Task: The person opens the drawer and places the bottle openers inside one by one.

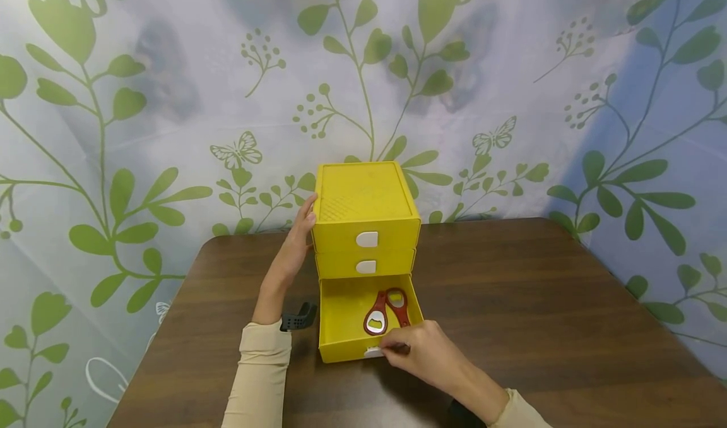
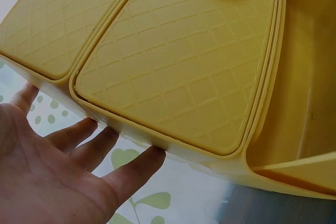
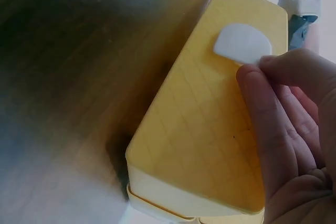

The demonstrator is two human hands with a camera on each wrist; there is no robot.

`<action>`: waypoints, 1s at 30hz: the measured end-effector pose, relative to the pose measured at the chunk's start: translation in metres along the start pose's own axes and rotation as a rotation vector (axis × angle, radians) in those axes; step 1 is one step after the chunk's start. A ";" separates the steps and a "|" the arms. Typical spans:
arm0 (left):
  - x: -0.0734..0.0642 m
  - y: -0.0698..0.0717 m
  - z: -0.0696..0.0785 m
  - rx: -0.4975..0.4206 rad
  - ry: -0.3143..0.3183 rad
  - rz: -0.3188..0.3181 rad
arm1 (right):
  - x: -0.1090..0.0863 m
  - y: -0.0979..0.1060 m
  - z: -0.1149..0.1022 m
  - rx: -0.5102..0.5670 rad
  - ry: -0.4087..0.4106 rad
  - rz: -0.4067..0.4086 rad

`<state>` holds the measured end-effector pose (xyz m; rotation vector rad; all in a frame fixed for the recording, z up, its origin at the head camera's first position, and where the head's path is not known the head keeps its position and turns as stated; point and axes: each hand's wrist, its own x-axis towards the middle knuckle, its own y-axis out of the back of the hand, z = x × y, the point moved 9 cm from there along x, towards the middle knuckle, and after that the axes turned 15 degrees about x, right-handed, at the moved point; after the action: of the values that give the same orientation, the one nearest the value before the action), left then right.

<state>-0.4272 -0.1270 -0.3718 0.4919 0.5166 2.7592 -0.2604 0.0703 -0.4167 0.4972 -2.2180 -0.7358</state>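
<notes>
A yellow drawer cabinet stands on the table, its bottom drawer pulled out. Inside that drawer lie two red bottle openers with metal centres; one opener leans left, while the other opener is beside it. My right hand has thumb and forefinger pinched at the edge of the white handle on the drawer's front. Against the cabinet's left side, my left hand rests with fingers spread; the left wrist view shows its fingertips touching the side wall.
Above the open drawer, the upper drawer and middle drawer are closed, each with a white handle. The brown wooden table extends on both sides. A leaf-patterned cloth hangs behind it.
</notes>
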 end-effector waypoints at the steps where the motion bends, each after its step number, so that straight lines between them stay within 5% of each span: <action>1: 0.000 0.000 0.000 -0.001 -0.001 0.000 | 0.001 0.000 0.001 0.001 -0.008 0.001; 30: 0.003 0.002 -0.001 0.012 0.006 0.005 | 0.047 0.007 0.047 -0.002 -0.102 0.079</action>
<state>-0.4302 -0.1284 -0.3706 0.4881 0.5351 2.7643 -0.3271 0.0660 -0.4140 0.3763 -2.3176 -0.7360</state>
